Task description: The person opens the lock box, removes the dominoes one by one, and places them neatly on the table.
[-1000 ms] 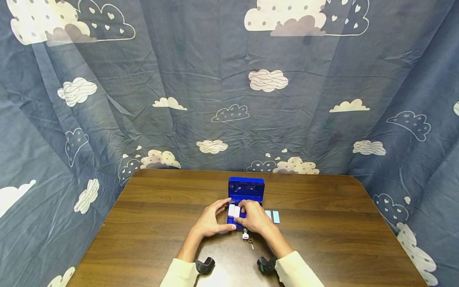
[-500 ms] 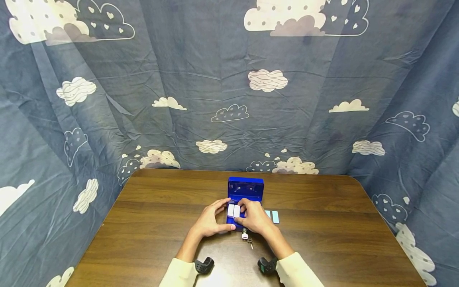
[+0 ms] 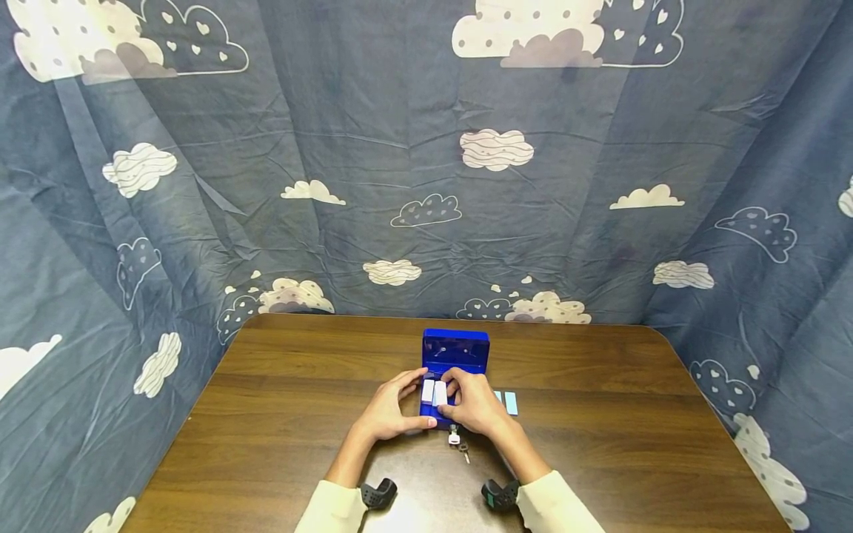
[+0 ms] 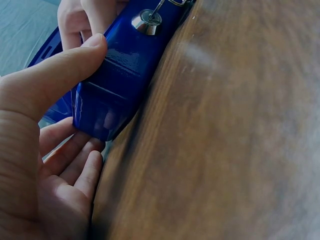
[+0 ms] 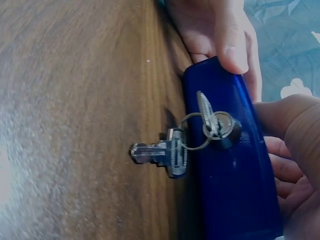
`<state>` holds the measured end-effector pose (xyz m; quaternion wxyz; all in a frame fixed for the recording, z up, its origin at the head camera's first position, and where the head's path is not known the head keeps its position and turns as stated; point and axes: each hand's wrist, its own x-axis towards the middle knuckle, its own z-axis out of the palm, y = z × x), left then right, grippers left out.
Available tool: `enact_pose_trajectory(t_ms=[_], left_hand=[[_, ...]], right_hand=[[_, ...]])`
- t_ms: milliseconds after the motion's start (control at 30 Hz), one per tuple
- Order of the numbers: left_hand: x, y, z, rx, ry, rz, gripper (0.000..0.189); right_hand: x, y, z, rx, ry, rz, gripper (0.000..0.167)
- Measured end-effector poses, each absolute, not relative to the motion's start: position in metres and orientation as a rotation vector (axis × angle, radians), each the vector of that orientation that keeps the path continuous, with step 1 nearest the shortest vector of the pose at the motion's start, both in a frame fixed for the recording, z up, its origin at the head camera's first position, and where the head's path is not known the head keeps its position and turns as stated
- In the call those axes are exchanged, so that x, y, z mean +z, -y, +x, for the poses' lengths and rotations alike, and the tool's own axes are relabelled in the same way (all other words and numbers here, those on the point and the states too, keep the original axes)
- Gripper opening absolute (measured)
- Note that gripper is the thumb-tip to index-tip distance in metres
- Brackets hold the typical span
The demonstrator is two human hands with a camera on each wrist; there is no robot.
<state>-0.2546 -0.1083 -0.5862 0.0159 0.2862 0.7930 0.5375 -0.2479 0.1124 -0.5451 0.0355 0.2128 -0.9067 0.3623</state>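
On the table, a blue metal cash box [image 3: 445, 423] stands with its lid [image 3: 456, 349] raised at the back. My left hand [image 3: 386, 412] holds the box's left end, thumb on the front wall and fingers round the side. Inside the box, my right hand [image 3: 472, 402] pinches a small white block [image 3: 440, 393] between thumb and fingers. A second white block [image 3: 428, 391] lies just left of it. One key [image 5: 207, 117] sits in the front lock [image 5: 227, 131]; another key [image 5: 160, 152] dangles from its ring. My right hand covers the box's right part.
Two light-blue flat pieces lie right of the box; the right one [image 3: 511, 403] shows fully, the left one [image 3: 497, 396] is partly behind my hand. The brown wooden table [image 3: 600, 429] meets a cloud-patterned curtain [image 3: 426, 244] at its back edge.
The pinched white block has shifted very slightly beside the other block, with small movement of my right fingers. My left hand keeps its hold on the box.
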Motion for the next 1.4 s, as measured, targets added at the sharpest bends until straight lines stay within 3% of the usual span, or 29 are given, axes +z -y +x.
enact_pose_trajectory(t_ms=[1400], left_hand=[[-0.583, 0.108, -0.252, 1.698, -2.438, 0.888, 0.093]], right_hand=[[-0.531, -0.147, -0.238, 1.27, 2.772, 0.475, 0.043]])
